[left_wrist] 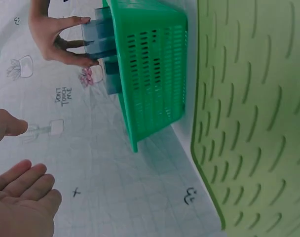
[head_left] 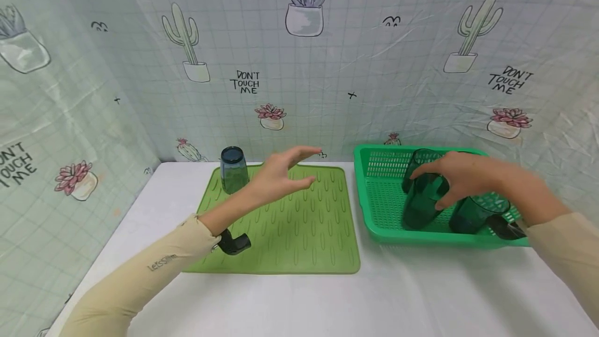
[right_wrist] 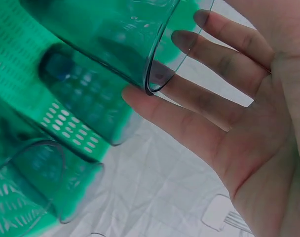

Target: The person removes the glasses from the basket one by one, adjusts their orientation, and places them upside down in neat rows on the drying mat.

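Note:
My right hand (head_left: 468, 176) is over the green basket and grips a blue-tinted drinking glass (head_left: 418, 212) near its rim. In the right wrist view, several fingertips lie against the wall and rim of that glass (right_wrist: 105, 34). The held glass leans inside the basket. My left hand (head_left: 281, 173) hovers above the green mat, with thumb and fingers apart and nothing between them. Behind its wrist, another blue-tinted glass (head_left: 234, 173) stands upside down at the mat's back left.
The green plastic basket (head_left: 369, 222) at right holds other glasses, including one at its front right (head_left: 472, 215). A ribbed green drying mat (head_left: 299, 254) lies to its left on the white table (head_left: 299, 306). A patterned cloth (head_left: 327, 66) hangs behind.

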Action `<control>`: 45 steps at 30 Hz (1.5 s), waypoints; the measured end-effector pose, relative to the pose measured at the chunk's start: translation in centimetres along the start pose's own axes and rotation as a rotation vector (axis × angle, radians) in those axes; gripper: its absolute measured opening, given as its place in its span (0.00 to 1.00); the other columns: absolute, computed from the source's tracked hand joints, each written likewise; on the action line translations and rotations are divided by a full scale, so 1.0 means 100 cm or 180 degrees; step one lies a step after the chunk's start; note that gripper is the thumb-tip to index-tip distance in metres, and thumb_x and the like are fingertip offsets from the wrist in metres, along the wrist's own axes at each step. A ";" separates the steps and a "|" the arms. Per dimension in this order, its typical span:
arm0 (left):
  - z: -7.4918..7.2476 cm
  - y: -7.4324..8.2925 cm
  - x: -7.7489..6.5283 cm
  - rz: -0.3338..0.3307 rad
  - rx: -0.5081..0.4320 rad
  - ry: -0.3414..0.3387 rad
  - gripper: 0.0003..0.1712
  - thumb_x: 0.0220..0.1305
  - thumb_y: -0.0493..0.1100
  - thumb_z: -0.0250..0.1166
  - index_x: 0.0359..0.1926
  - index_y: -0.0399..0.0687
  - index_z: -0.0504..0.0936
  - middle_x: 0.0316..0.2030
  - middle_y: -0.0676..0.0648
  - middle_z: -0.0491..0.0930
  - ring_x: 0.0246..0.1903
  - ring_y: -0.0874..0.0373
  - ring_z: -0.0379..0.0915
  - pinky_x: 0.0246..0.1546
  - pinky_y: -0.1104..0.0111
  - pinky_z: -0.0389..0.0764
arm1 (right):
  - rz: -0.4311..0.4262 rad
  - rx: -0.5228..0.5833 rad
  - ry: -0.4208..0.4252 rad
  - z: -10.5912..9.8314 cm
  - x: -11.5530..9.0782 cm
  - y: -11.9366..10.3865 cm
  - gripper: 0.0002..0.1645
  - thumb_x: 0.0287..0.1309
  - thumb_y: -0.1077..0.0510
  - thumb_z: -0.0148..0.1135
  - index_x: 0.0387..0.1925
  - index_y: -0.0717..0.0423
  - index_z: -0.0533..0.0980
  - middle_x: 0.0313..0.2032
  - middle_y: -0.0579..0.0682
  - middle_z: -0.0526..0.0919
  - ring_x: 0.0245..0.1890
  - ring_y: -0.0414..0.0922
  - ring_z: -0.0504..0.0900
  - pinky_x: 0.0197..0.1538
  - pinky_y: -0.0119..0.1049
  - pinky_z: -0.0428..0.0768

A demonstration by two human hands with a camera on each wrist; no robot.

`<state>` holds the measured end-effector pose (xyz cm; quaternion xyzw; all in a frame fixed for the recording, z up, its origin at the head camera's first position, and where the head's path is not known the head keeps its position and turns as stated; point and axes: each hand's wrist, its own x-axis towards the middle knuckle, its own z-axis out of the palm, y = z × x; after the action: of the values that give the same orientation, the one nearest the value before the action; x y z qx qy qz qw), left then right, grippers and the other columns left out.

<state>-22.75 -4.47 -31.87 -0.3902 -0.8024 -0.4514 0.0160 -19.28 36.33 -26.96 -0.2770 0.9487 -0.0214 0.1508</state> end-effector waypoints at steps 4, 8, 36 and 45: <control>0.010 0.003 0.006 0.0024 -0.0155 -0.0037 0.34 0.65 0.37 0.71 0.71 0.45 0.71 0.68 0.47 0.74 0.70 0.55 0.67 0.70 0.69 0.67 | -0.0020 0.0218 0.0045 -0.010 -0.003 -0.002 0.45 0.47 0.45 0.81 0.67 0.45 0.74 0.14 0.35 0.61 0.15 0.32 0.54 0.30 0.31 0.69; 0.020 0.006 0.014 0.0056 -0.0326 -0.0065 0.36 0.65 0.36 0.70 0.72 0.46 0.70 0.69 0.50 0.72 0.70 0.58 0.66 0.69 0.71 0.67 | -0.0031 0.0238 0.0182 -0.023 -0.007 -0.006 0.44 0.48 0.44 0.80 0.67 0.46 0.74 0.17 0.34 0.68 0.14 0.32 0.53 0.28 0.30 0.67; 0.084 0.007 0.064 0.0018 -0.1154 -0.0231 0.29 0.67 0.32 0.67 0.69 0.38 0.73 0.66 0.40 0.75 0.67 0.55 0.71 0.65 0.73 0.72 | -0.0068 0.0365 0.0982 -0.068 -0.024 -0.018 0.45 0.46 0.46 0.83 0.67 0.37 0.74 0.57 0.51 0.84 0.39 0.40 0.90 0.42 0.44 0.87; 0.101 0.006 0.071 -0.0235 -0.1496 -0.0275 0.39 0.61 0.34 0.74 0.72 0.40 0.70 0.68 0.43 0.73 0.68 0.57 0.69 0.64 0.74 0.72 | -0.0228 0.0544 0.1304 -0.068 -0.025 -0.019 0.47 0.43 0.52 0.85 0.67 0.37 0.75 0.54 0.48 0.85 0.40 0.37 0.89 0.38 0.32 0.84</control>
<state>-24.04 7.51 -34.78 -0.3725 -0.6889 -0.6088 -0.1260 -18.31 35.75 -19.54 -0.2867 0.9438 -0.1629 -0.0230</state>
